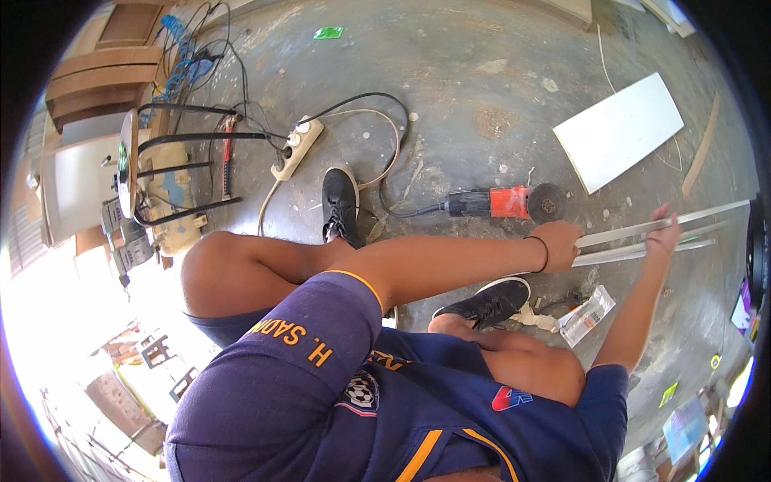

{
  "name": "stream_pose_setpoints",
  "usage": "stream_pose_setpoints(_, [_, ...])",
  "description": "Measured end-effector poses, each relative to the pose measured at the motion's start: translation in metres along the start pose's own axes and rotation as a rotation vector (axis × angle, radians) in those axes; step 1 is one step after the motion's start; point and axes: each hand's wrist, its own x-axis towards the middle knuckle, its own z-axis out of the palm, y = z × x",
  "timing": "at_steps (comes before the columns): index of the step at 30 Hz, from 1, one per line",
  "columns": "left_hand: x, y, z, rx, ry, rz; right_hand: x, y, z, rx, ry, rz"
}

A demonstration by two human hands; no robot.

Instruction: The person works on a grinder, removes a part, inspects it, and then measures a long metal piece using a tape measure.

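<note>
My left hand (560, 243) is closed around one end of long, thin pale strips (711, 214), perhaps metal profiles. Two or more strips lie close together, reaching out to the right edge of the view. Farther along them, my right hand (662, 231) grips the same strips, its fingers wrapped round and partly blurred. Just beyond my left hand, an angle grinder (507, 202) with a red and black body and a dark disc lies on the floor. Both arms are stretched toward the right, above my black shoe (488, 303).
A white board (618, 132) lies at the far right. The grinder's cord runs toward a white power strip (298, 147). Black metal legs (201, 138) and a red-handled tool (227, 157) are at left. A clear plastic packet (586, 316) lies near my right knee.
</note>
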Motion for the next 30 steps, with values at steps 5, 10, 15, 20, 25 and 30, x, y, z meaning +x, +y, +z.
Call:
stream_pose_setpoints(5, [-0.007,-0.019,0.002,-0.042,-0.026,0.036,-0.040,0.032,0.012,-0.301,0.155,-0.102])
stream_pose_setpoints(10, [-0.080,-0.048,-0.002,0.057,-0.133,0.088,0.013,-0.056,0.007,-0.080,0.194,-0.227])
stream_pose_setpoints(15, [-0.109,-0.065,-0.013,0.204,0.020,0.286,0.012,-0.083,0.026,0.004,0.081,-0.309])
stream_pose_setpoints(20, [-0.014,0.004,-0.037,0.187,0.008,0.306,0.039,-0.088,-0.004,0.089,-0.184,-0.185])
stream_pose_setpoints(25, [0.037,0.014,-0.076,0.132,-0.207,-0.040,-0.002,-0.002,0.082,0.094,-0.058,0.021])
stream_pose_setpoints(30, [0.038,0.021,-0.085,0.578,0.339,0.051,0.022,-0.020,0.080,-0.059,-0.296,-0.008])
